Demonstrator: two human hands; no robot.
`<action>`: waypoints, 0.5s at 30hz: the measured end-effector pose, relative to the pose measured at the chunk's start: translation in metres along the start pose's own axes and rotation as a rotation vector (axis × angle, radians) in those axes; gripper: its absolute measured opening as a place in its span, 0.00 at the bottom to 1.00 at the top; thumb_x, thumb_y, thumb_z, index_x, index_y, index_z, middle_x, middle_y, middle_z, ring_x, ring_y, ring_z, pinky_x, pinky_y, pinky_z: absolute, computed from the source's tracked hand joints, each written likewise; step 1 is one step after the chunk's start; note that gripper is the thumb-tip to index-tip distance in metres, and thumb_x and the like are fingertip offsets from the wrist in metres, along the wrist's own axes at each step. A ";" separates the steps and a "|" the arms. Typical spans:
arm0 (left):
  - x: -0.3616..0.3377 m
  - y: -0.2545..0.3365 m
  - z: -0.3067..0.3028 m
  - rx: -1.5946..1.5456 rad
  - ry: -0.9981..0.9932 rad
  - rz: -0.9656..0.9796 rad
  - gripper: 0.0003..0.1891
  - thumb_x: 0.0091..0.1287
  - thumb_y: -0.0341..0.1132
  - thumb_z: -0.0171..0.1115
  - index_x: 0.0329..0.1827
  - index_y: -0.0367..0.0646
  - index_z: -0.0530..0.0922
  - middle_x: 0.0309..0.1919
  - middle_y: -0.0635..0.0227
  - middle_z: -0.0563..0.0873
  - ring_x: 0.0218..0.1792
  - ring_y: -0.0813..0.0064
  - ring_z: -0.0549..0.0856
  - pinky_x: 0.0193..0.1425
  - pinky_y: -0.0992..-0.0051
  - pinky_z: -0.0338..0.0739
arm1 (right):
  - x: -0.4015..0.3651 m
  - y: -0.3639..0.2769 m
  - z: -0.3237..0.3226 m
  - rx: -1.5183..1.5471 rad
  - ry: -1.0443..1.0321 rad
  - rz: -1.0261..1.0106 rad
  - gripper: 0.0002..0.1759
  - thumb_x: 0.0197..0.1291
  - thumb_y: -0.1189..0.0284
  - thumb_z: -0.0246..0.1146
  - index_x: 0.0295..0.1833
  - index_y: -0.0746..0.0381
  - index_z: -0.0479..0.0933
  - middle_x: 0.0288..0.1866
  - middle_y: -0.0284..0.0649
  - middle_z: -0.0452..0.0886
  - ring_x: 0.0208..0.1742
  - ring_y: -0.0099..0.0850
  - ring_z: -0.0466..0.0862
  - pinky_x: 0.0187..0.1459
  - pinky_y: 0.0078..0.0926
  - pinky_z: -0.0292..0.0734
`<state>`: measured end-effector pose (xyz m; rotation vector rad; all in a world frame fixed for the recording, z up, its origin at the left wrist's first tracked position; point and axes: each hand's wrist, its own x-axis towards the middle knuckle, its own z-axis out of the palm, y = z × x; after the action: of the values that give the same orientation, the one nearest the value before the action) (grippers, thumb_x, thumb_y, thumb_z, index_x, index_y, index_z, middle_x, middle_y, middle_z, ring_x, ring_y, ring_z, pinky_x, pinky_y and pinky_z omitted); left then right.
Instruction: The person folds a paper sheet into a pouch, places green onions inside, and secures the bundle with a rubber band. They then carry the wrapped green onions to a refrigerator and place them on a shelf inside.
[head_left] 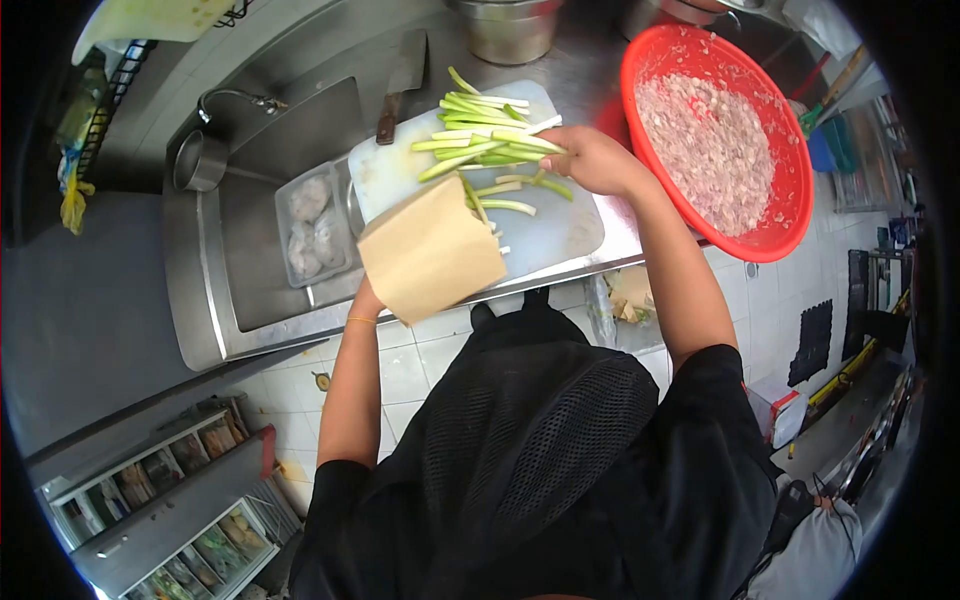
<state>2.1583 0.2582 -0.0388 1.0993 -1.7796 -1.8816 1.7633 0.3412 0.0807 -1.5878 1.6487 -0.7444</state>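
My left hand (369, 299) grips the lower left side of a brown paper bag (435, 250), its fingers mostly hidden behind the paper. The bag tilts over the front of a white cutting board (570, 225). Several spring onion stalks stick out at its right edge. My right hand (592, 160) is closed on the white ends of a bunch of spring onions (480, 135) lying across the board. A few loose spring onion pieces (515, 207) lie between the bunch and the bag. A cleaver (405, 80) with a wooden handle rests beyond the board's left corner.
A red basin (800, 200) of minced meat (705, 150) stands right of the board. To the left is a steel sink (260, 240) with a tap (240, 98) and a clear tub (315, 225) of bagged pale items. A metal pot (512, 30) stands behind the board.
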 end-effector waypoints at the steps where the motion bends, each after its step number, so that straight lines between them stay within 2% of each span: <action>1: -0.001 0.006 0.007 0.454 -0.036 0.143 0.26 0.67 0.35 0.61 0.67 0.39 0.68 0.64 0.61 0.74 0.62 0.68 0.75 0.64 0.69 0.71 | 0.000 0.004 0.000 0.007 0.003 0.009 0.17 0.60 0.69 0.61 0.56 0.54 0.78 0.44 0.43 0.83 0.44 0.40 0.82 0.48 0.37 0.75; 2: 0.001 0.001 0.007 0.457 -0.045 0.139 0.26 0.67 0.35 0.61 0.67 0.39 0.68 0.64 0.61 0.74 0.62 0.68 0.75 0.64 0.69 0.71 | 0.002 0.009 0.001 0.108 -0.034 0.073 0.15 0.61 0.69 0.60 0.53 0.57 0.79 0.40 0.41 0.83 0.39 0.35 0.81 0.44 0.33 0.75; 3: 0.005 -0.009 0.008 0.257 -0.024 0.068 0.25 0.68 0.35 0.59 0.67 0.38 0.67 0.63 0.61 0.75 0.60 0.69 0.76 0.63 0.69 0.73 | 0.002 0.011 0.001 0.209 -0.072 0.134 0.13 0.62 0.69 0.60 0.50 0.60 0.79 0.35 0.39 0.83 0.34 0.30 0.80 0.40 0.30 0.75; 4: 0.007 -0.016 0.008 0.058 -0.003 -0.003 0.25 0.69 0.35 0.57 0.68 0.38 0.66 0.62 0.61 0.75 0.59 0.70 0.77 0.61 0.69 0.75 | 0.001 0.010 0.001 0.215 -0.068 0.139 0.13 0.62 0.69 0.60 0.50 0.60 0.79 0.35 0.39 0.83 0.34 0.30 0.80 0.40 0.30 0.75; 6: 0.013 -0.024 0.002 -0.133 0.023 -0.071 0.25 0.69 0.35 0.57 0.68 0.38 0.66 0.62 0.61 0.75 0.59 0.70 0.77 0.61 0.69 0.75 | -0.004 0.006 0.000 0.396 -0.017 0.220 0.11 0.65 0.71 0.58 0.48 0.65 0.78 0.36 0.35 0.82 0.28 0.19 0.75 0.31 0.20 0.72; 7: 0.016 -0.026 -0.002 -0.169 0.028 -0.088 0.25 0.69 0.35 0.57 0.68 0.38 0.66 0.62 0.61 0.75 0.59 0.70 0.77 0.60 0.70 0.75 | -0.006 0.009 -0.002 0.400 -0.013 0.224 0.11 0.65 0.71 0.58 0.48 0.65 0.78 0.36 0.35 0.82 0.28 0.19 0.75 0.31 0.20 0.72; 9: 0.019 -0.029 -0.010 -0.225 0.043 -0.107 0.25 0.69 0.35 0.57 0.68 0.38 0.66 0.62 0.61 0.75 0.59 0.70 0.77 0.60 0.70 0.76 | -0.010 0.017 -0.005 0.711 -0.005 0.208 0.10 0.66 0.71 0.58 0.48 0.65 0.76 0.35 0.38 0.82 0.26 0.19 0.76 0.27 0.17 0.71; 10: 0.019 -0.030 -0.013 -0.248 0.046 -0.115 0.25 0.69 0.35 0.57 0.68 0.38 0.66 0.62 0.61 0.75 0.59 0.70 0.77 0.60 0.70 0.76 | -0.012 0.021 -0.004 0.712 -0.005 0.207 0.10 0.66 0.71 0.58 0.48 0.65 0.76 0.35 0.38 0.82 0.26 0.19 0.76 0.27 0.17 0.71; 12: 0.020 -0.032 -0.017 -0.290 0.055 -0.131 0.25 0.69 0.35 0.57 0.68 0.38 0.66 0.62 0.61 0.75 0.59 0.71 0.77 0.60 0.70 0.76 | -0.021 0.025 0.002 0.982 -0.046 0.276 0.12 0.66 0.70 0.58 0.51 0.66 0.75 0.35 0.40 0.82 0.25 0.20 0.77 0.25 0.15 0.71; 15: 0.022 -0.037 -0.019 -0.342 0.071 -0.144 0.25 0.69 0.35 0.57 0.68 0.38 0.66 0.62 0.61 0.75 0.58 0.71 0.78 0.59 0.70 0.76 | -0.031 0.028 0.016 1.034 -0.132 0.345 0.14 0.66 0.70 0.58 0.54 0.66 0.73 0.36 0.40 0.82 0.25 0.21 0.78 0.25 0.15 0.72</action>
<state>2.1674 0.2359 -0.0796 1.1703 -1.3055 -2.1018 1.7591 0.3754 0.0520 -0.5848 1.0752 -1.0327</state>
